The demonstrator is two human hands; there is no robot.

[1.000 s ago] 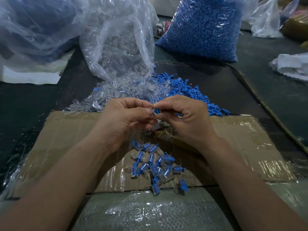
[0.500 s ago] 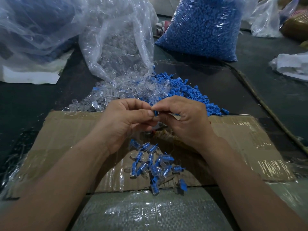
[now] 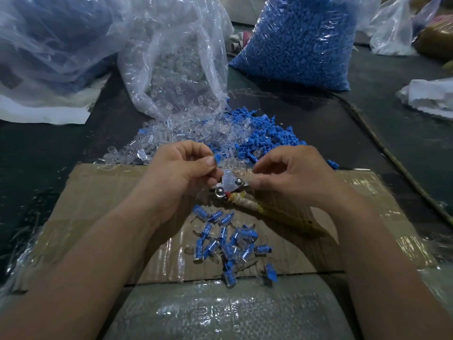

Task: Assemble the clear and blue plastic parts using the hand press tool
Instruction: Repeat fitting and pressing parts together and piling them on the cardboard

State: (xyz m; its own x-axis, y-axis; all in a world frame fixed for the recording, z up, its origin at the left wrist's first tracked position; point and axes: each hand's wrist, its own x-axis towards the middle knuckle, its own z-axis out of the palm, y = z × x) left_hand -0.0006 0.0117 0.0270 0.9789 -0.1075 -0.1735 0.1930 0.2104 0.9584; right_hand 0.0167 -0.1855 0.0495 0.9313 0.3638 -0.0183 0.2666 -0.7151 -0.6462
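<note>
The left hand (image 3: 181,175) is pinching a single blue part (image 3: 217,158) between thumb and forefinger, its other fingers curling in toward the palm, and is holding it just above the hand press tool (image 3: 230,185). The right hand (image 3: 294,177) is hovering just beside it, apart from the left, its fingers curling and its thumb and forefinger tips sitting close together at the tool's metal head; whether they are gripping anything there I cannot tell. The tool is lying on the cardboard sheet (image 3: 73,204) between the two hands, its tape-wrapped handle running off under the right wrist. A scatter of assembled pieces (image 3: 228,241), clear with blue inside, is lying on the cardboard nearer the person. Beyond the hands a pile of clear parts (image 3: 171,136) is spilling from an open clear bag (image 3: 176,57) and touching a pile of loose blue parts (image 3: 264,133), and a full bag of blue parts (image 3: 299,40) is standing further back
</note>
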